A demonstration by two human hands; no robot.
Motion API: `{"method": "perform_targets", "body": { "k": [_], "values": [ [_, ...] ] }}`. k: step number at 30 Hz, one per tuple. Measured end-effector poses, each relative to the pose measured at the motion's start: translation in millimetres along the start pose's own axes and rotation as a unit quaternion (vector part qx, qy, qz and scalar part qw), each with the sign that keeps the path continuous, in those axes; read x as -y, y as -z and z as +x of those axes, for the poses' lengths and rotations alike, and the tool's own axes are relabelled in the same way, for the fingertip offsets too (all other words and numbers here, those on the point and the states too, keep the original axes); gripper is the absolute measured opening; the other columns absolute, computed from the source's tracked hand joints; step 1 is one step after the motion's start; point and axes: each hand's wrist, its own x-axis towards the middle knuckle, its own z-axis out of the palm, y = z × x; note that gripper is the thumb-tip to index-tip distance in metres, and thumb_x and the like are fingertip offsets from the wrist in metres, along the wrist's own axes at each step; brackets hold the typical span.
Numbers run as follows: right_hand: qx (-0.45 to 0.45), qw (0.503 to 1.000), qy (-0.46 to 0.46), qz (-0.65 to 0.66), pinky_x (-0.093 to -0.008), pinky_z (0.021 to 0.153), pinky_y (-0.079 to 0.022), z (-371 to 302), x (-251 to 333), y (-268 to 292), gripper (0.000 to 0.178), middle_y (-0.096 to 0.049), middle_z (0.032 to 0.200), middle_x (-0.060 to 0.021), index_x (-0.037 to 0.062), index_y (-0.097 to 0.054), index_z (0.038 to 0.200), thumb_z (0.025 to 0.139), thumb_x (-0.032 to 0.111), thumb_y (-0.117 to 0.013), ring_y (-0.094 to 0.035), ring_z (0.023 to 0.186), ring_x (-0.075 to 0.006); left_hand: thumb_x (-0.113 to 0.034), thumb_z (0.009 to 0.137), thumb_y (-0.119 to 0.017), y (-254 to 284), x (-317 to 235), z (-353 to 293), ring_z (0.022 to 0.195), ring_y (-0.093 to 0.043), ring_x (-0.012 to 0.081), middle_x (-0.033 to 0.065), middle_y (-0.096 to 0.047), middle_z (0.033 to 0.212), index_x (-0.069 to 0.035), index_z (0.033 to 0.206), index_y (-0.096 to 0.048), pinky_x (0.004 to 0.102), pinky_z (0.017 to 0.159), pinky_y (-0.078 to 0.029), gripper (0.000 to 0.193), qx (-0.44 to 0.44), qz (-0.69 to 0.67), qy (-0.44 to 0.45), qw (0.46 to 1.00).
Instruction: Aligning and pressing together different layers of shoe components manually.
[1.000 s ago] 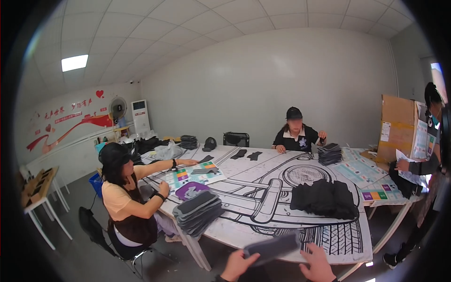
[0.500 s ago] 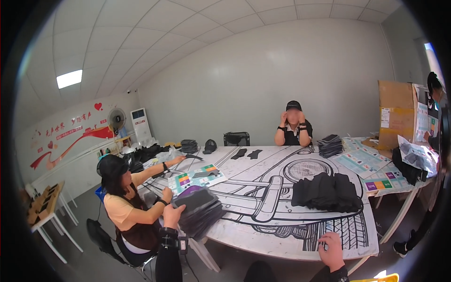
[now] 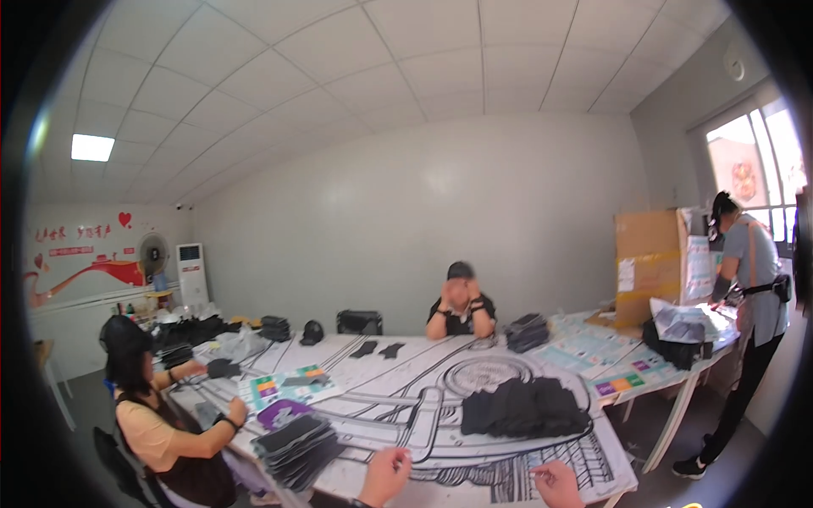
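Red lettering (image 3: pixel 94 232) on a pale wall (image 3: pixel 165 223), white label (image 3: pixel 626 275) on a cardboard box (image 3: pixel 650 237), its print illegible

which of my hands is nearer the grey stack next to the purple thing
Left: your left hand is to the right of the grey stack, not touching; your right hand is farther right.

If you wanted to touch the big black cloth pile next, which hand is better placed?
Probably the right hand: it is just on the near side of the black cloth pile, with nothing stacked between them. The left hand is farther left, nearer the grey stack.
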Motion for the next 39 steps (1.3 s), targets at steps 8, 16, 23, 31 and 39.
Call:
{"method": "perform_targets", "body": {
  "k": [8, 16, 23, 31, 39],
  "values": [
    [-0.037, 0.993, -0.092, 0.058, -0.0364, 0.074, -0.059, 5.1, -18.1, 3.8, 0.047, -0.077, 0.09, -0.0181, 0.001, -0.072, 0.127, 0.097, 0.037, -0.073, -0.076, 0.085, -0.0234, -0.024, 0.104, -0.067, -102.3, 40.7, -53.2, 0.069, -0.067, 0.0126, 0.0037, -0.073, 0.08, -0.006, 0.106, -0.073, 0.0309, 0.066, -0.054, 0.02, 0.096, -0.146, 0.092, 0.98],
    [0.129, 0.829, -0.023, 0.544, -0.0545, 0.123, -0.037, -40.8, 126.1, 39.6, 0.1, -0.047, 0.152, -0.0412, -0.0133, -0.04, 0.154, 0.104, 0.073, -0.03, -0.049, 0.142, -0.0532, -0.027, 0.102, -0.073, -98.9, 17.9, -41.1, 0.07, -0.064, 0.007, 0.0029, -0.074, 0.081, -0.004, 0.106, -0.075, 0.0261, 0.065, -0.051, 0.024, 0.162, -0.166, 0.157, 0.96],
    [0.122, 0.831, -0.061, 0.54, -0.0458, 0.09, -0.052, -170.3, 333.9, 86.8, 0.083, -0.064, 0.122, -0.0312, -0.0038, -0.051, 0.149, 0.105, 0.066, -0.048, -0.066, 0.109, -0.0394, -0.023, 0.104, -0.068, -85.4, -3.7, -33.7, 0.065, -0.064, 0.0091, 0.0031, -0.07, 0.073, -0.005, 0.109, -0.073, 0.0276, 0.063, -0.05, 0.02, 0.163, -0.159, 0.167, 0.959],
    [0.099, 0.839, -0.087, 0.528, -0.0452, 0.089, -0.053, -144.6, 310.4, 109.7, 0.078, -0.064, 0.12, -0.0307, -0.0034, -0.053, 0.145, 0.104, 0.064, -0.05, -0.067, 0.107, -0.0388, -0.02, 0.104, -0.069, -98.0, 6.5, -35.1, 0.064, -0.062, 0.0071, 0.0006, -0.067, 0.071, -0.005, 0.107, -0.073, 0.0253, 0.061, -0.047, 0.016, 0.182, -0.2, 0.204, 0.941],
    [0.016, 0.849, -0.095, 0.519, -0.0447, 0.087, -0.053, -147.0, 288.7, 127.8, 0.074, -0.065, 0.118, -0.0302, -0.0029, -0.054, 0.14, 0.104, 0.061, -0.051, -0.068, 0.104, -0.0382, -0.013, 0.104, -0.067, -93.3, 15.0, -27.5, 0.064, -0.056, 0.0035, -0.0027, -0.064, 0.071, -0.004, 0.108, -0.072, 0.0219, 0.06, -0.043, 0.011, 0.178, -0.255, 0.212, 0.927]
  ]
}}
